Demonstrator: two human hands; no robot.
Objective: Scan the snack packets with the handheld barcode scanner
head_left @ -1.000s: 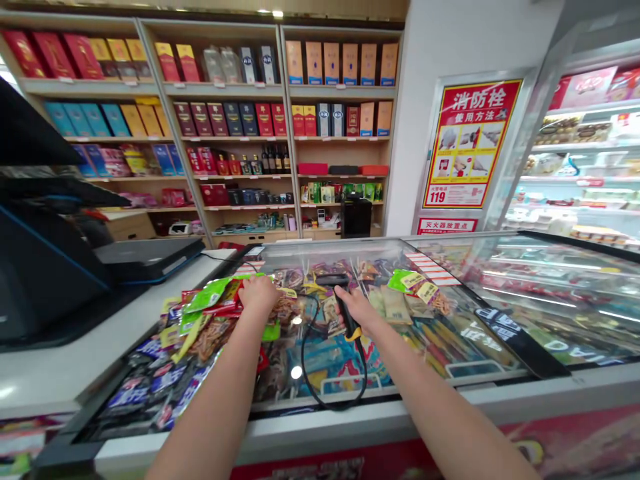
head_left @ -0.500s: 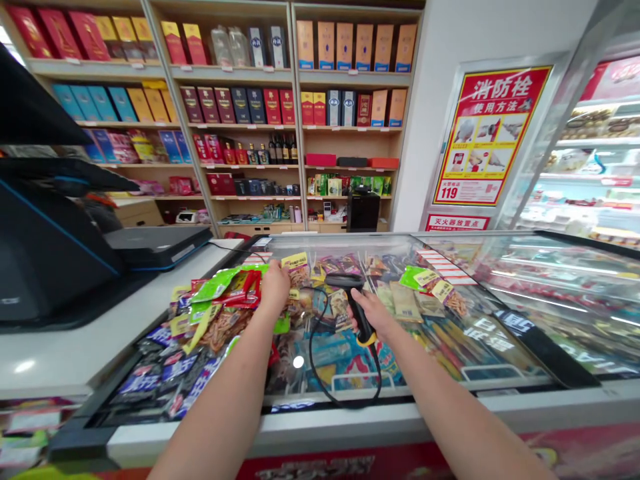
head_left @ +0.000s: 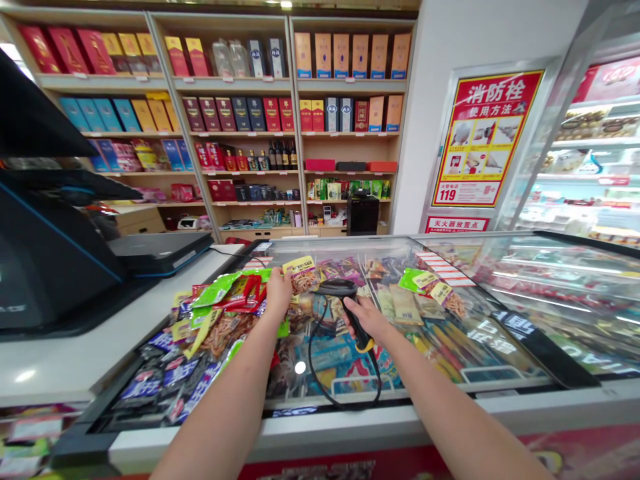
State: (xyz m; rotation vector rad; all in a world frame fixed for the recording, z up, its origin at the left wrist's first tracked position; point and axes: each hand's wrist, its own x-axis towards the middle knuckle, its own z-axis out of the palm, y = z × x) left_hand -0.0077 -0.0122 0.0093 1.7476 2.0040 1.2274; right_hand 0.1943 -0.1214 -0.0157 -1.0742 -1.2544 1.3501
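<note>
My left hand is closed at the left edge of a snack packet with a yellow label and brown strips inside, pinching it above the freezer's glass. My right hand wraps round the handle of a black barcode scanner. The scanner's head points left, toward the packet, with a gap between them. Its black cable loops down over the glass. Beside my left forearm lies a pile of green, red and yellow snack packets, with dark purple packets nearer me.
Two similar packets lie on the glass-topped freezer to the right. At left, a counter bears a black checkout machine with a scale plate. Shelves of boxes stand behind, and a red notice hangs on the wall.
The scanner has shifted slightly left and down in my right hand's grip, its head closer to the packet. My left hand stays almost in place. The view has tilted up a little.
</note>
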